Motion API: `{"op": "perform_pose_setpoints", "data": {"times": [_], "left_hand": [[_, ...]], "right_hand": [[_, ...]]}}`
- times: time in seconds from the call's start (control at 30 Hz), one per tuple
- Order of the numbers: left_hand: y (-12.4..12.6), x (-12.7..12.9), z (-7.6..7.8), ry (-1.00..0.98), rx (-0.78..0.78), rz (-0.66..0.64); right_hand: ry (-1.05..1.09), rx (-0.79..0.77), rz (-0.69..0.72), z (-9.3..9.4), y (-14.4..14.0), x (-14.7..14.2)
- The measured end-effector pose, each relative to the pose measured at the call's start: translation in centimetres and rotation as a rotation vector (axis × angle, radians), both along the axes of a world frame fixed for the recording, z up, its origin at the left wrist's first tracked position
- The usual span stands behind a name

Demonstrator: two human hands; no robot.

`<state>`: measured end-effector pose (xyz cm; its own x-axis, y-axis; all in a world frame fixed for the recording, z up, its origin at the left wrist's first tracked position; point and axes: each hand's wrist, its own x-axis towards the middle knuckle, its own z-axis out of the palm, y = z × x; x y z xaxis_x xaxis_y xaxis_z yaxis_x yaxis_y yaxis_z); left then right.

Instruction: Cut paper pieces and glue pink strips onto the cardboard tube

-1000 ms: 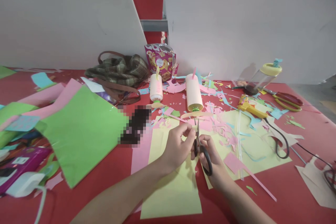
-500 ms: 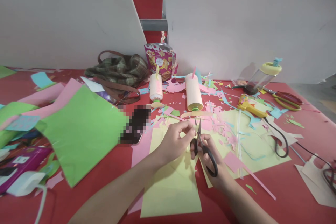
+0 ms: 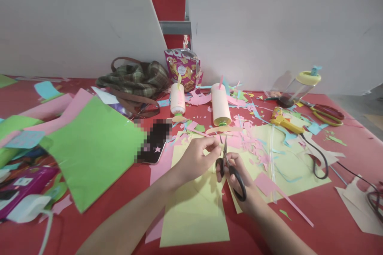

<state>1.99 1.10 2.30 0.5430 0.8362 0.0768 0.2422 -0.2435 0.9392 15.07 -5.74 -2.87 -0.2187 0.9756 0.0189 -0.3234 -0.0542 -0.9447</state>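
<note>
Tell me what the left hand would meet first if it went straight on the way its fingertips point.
Most likely the blades of the black-handled scissors, held in the right hand, just beyond the fingertips of the left hand; depth is unclear here.

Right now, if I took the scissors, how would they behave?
The scissors would likely feel stiff, since they look metallic toward the tips. Those tips stand apart, so they might swing open or shut if the right hand loosened.
</note>
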Motion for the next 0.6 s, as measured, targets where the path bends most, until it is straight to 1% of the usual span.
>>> {"op": "perform_pose_setpoints", "data": {"times": [0.13, 0.27, 0.4, 0.6], "left_hand": [[0.2, -0.2, 0.0, 0.027, 0.032, 0.009], [0.4, -0.4, 0.0, 0.076, 0.043, -0.012], [0.8, -0.9, 0.3, 0.137, 0.045, -0.053], [1.5, -1.7, 0.9, 0.21, 0.033, -0.133]], "right_hand": [[0.011, -0.002, 0.011, 0.0, 0.0, 0.0], [0.017, 0.0, 0.02, 0.1, 0.1, -0.1], [0.024, -0.008, 0.033, 0.2, 0.1, -0.1], [0.04, -0.063, 0.045, 0.4, 0.0, -0.2]]}}
